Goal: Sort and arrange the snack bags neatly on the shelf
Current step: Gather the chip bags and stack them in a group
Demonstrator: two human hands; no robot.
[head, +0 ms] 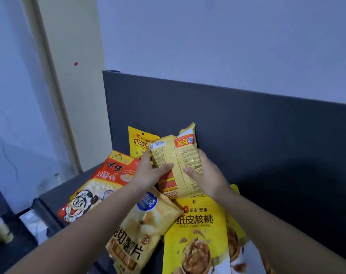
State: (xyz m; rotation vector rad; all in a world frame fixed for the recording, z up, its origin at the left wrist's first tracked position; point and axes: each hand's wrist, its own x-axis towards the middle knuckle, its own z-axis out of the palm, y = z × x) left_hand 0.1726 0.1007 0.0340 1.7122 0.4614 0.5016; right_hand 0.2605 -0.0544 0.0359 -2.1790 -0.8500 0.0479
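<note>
A yellow snack bag [176, 165], back side out, is gripped by left hand [150, 171] and right hand [205, 175] above the shelf [276, 155] clutter. Sorting step judged underway; upright placement against the far panel is called for next.

Left hand [148, 173], right hand [207, 175]: bare, thumbnails short and plain. Left forearm [89, 220], right forearm [276, 224]: bare along whole visible length, slim, widening toward near edge. Wrists uncovered.
</note>
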